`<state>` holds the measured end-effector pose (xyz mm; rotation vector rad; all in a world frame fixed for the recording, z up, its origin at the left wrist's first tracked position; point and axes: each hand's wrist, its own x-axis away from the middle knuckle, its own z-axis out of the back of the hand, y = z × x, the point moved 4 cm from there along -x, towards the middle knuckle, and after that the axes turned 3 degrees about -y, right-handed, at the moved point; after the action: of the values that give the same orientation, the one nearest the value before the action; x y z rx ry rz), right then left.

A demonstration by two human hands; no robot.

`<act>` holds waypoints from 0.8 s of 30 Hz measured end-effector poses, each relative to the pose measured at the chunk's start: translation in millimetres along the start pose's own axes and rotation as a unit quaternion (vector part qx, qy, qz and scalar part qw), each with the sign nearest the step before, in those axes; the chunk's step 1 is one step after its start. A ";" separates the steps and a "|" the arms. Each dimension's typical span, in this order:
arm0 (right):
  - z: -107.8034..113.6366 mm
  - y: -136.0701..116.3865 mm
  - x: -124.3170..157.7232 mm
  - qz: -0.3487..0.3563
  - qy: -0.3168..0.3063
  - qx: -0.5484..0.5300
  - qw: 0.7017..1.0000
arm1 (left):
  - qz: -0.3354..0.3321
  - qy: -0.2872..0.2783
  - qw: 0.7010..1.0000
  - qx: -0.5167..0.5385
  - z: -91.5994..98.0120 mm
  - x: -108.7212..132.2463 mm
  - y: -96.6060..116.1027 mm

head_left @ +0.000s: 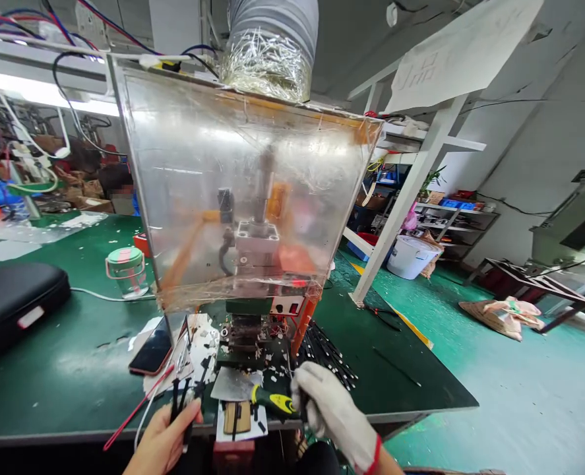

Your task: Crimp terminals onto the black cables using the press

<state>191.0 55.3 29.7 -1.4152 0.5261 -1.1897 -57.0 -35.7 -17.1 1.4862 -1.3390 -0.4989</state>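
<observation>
My left hand, bare, is closed around several thin black strips that stick up past its fingers. My right hand wears a white glove with a red cuff, and its fingers are curled together. A thin metallic sliver shows near those fingertips, too small to name. Between the hands lies a scraper with a yellow-and-black handle. Beyond it stands a small press behind a clear plastic guard. Right of the press is a pile of black strips with pale ends.
A phone, a red stick and white scraps lie left of the press. Farther left are a lidded jar and a black case. Pliers lie by a white post at right.
</observation>
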 end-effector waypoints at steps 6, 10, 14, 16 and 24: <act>-76.3 13.2 -50.1 -0.011 -0.056 -0.036 0.998 | 0.000 0.018 0.999 -0.035 4.2 4.3 -4.8; -83.3 24.1 -76.7 -0.007 -0.037 -0.093 0.995 | -0.004 0.017 0.996 -0.085 15.2 4.6 -6.7; -84.5 19.5 -77.9 -0.023 -0.043 -0.135 0.990 | 0.014 0.015 0.992 -0.125 22.7 4.7 -10.0; -84.6 14.4 -75.9 -0.035 -0.047 -0.149 0.987 | 0.016 0.016 0.991 -0.132 23.4 4.4 -12.6; -83.7 18.4 -79.9 -0.052 -0.063 -0.183 0.980 | 0.012 0.021 0.989 -0.147 19.1 7.6 -12.1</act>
<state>93.2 80.1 -29.9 -1.8388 0.6096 -1.1128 -64.9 -52.1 -32.6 1.2311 -1.1918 -0.6174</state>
